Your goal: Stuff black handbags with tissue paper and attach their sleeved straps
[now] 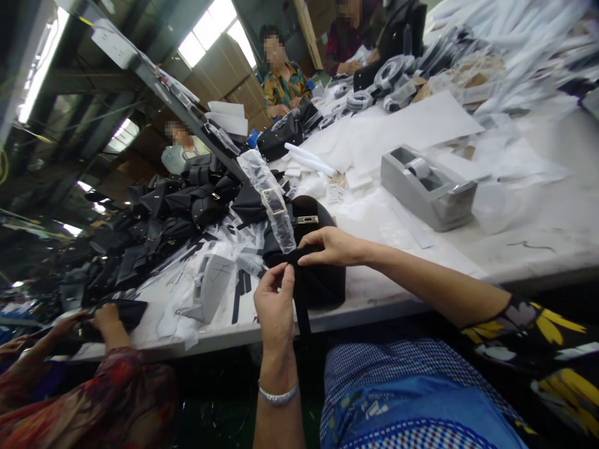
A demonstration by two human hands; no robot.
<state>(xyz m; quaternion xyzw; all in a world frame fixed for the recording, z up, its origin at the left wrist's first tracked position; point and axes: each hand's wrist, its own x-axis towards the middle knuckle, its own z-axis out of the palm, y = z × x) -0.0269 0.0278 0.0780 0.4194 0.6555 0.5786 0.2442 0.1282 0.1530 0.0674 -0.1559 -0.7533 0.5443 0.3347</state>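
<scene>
A black bag (327, 284) with a gold-coloured metal clasp sits at the table's front edge, right before me. Against its left side leans a strap (276, 206) with a buckle, wrapped in clear plastic. My right hand (334, 246) reaches over the bag, thumb and forefinger pinching a black strap (294, 255) at the wrapped piece's lower end. Just below and left, my left hand (275, 305) is closed in a pinch at the edge of that black strap. Its fingertips hide exactly what they grip. A black strip hangs below the table edge beside my left wrist.
A grey tape dispenser (428, 187) stands to the right, another dispenser (210, 287) to the left. Black bags (182, 206) pile up at the left. White paper sheets (430, 121) and plastic cover the table. Co-workers' hands (107, 318) are at the left edge; other people sit opposite.
</scene>
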